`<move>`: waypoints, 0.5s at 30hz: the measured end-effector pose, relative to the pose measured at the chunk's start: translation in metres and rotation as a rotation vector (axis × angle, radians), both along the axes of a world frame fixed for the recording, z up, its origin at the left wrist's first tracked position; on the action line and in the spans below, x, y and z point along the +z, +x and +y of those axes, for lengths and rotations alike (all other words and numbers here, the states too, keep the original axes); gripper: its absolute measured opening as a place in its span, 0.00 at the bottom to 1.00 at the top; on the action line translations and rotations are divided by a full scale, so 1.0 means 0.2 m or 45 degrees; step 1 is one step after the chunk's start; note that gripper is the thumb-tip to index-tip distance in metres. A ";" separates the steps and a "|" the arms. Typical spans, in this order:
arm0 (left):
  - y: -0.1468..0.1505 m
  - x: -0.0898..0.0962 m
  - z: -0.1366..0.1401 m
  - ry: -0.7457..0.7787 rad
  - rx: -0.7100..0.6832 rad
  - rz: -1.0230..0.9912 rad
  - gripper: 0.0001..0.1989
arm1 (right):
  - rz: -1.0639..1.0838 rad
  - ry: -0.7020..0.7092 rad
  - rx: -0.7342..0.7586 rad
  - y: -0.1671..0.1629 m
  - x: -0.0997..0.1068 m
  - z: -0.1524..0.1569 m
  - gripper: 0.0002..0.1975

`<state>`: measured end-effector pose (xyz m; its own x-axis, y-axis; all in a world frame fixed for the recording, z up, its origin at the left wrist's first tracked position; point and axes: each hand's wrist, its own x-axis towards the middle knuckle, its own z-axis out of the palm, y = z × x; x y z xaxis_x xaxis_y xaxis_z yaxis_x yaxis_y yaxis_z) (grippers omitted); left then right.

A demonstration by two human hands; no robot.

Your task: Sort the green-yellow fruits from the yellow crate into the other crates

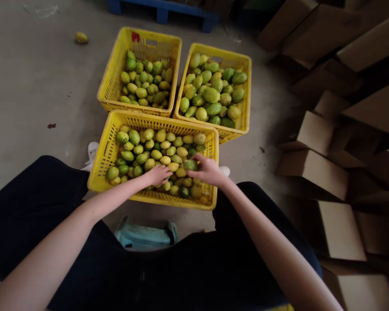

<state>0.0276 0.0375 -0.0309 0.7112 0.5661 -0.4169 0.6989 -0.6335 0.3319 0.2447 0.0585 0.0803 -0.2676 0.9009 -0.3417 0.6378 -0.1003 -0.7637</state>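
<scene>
Between my legs stands a yellow plastic crate (95,172) with many green and yellow lemons (149,163) in it. My right hand (208,169) is over the right part of this crate, thumb and fingers closed round a green lemon (191,165). To its left, my left hand (160,175) reaches down onto the fruit near the crate's middle. Its fingers are stretched out and touch the lemons; I see nothing held in it. The fingertips are partly hard to make out.
Beyond are two more yellow crates, one at left (112,71) and one at right (249,95), both holding lemons. A loose lemon (81,38) lies on the floor. Cardboard boxes (324,172) crowd the right side. A blue pallet (162,9) stands at the back.
</scene>
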 end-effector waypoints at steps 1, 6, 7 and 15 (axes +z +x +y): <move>0.01 -0.01 -0.01 -0.003 -0.016 0.004 0.21 | 0.275 -0.041 -0.185 0.04 0.08 0.00 0.17; -0.11 0.04 0.01 -0.087 -0.014 0.057 0.16 | 1.210 -0.148 -0.695 0.09 0.34 -0.05 0.13; -0.17 0.07 0.03 -0.127 0.032 0.112 0.13 | 1.305 -0.126 -0.743 0.08 0.36 -0.06 0.12; -0.09 0.19 0.07 -0.193 0.196 0.135 0.09 | 1.602 -0.385 -1.072 0.06 0.33 -0.12 0.15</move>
<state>0.0089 0.0520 0.0062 0.5688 0.5896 -0.5734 0.8195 -0.4651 0.3348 0.2572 0.0346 0.1464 0.0202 0.8750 -0.4838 -0.6993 -0.3335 -0.6322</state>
